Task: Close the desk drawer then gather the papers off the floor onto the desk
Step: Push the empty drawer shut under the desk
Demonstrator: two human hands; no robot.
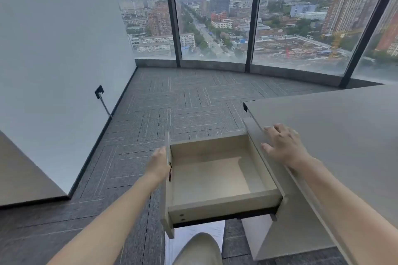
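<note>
The pale wooden drawer (217,180) stands pulled out to the left of the grey desk (336,127), and its inside is bare. My left hand (160,161) presses against the outer face of the drawer front (167,178); its fingers are partly hidden behind the panel. My right hand (284,145) lies flat with fingers spread on the desk's left edge, holding nothing. White papers (189,236) lie on the carpet under the drawer, partly hidden by the drawer and by my knee (200,249).
A white wall (53,49) with a black socket (99,92) and a hanging cable runs along the left. Another desk corner (23,178) juts in at lower left. Floor-to-ceiling windows (215,17) close off the grey carpet (172,103) ahead.
</note>
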